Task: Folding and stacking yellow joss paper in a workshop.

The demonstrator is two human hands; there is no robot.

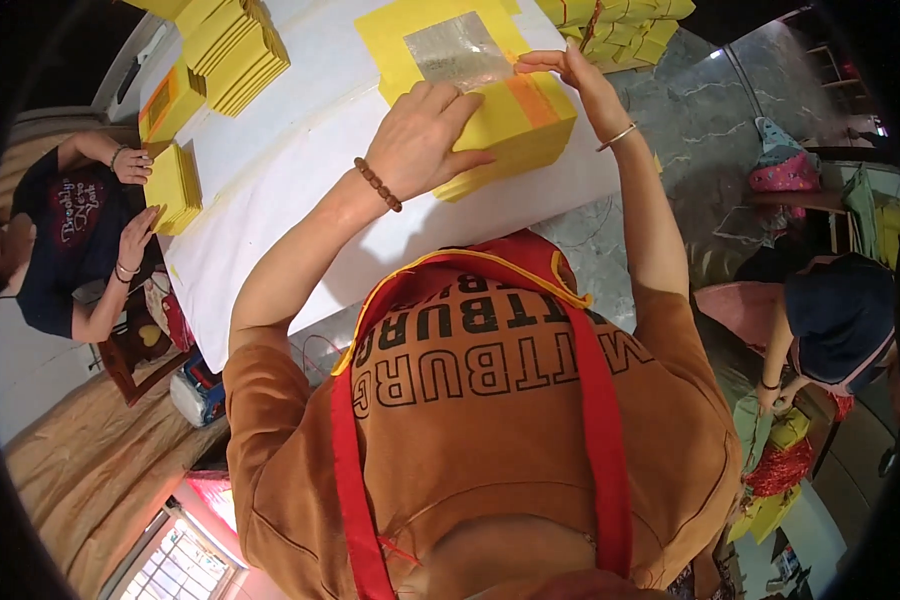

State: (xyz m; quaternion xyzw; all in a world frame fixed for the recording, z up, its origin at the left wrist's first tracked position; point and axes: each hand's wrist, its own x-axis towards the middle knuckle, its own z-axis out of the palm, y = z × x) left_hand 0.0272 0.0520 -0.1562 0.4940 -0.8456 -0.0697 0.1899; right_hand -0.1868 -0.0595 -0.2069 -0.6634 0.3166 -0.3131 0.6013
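Observation:
A thick stack of yellow paper with an orange patch on top lies near the table's front edge. My left hand rests over its left part, fingers curled and thumb along the near side, closed on the stack. My right hand is at the stack's far right corner, with its fingers stretched out to the left across the far edge and holding nothing. Just behind the stack is a yellow sheet with a silver square, partly hidden by my left hand and the stack.
The table has a white cover. Yellow paper stacks stand at the far left, and a pile of yellow bundles at the far right. A person at left handles another yellow stack. Another person works at right.

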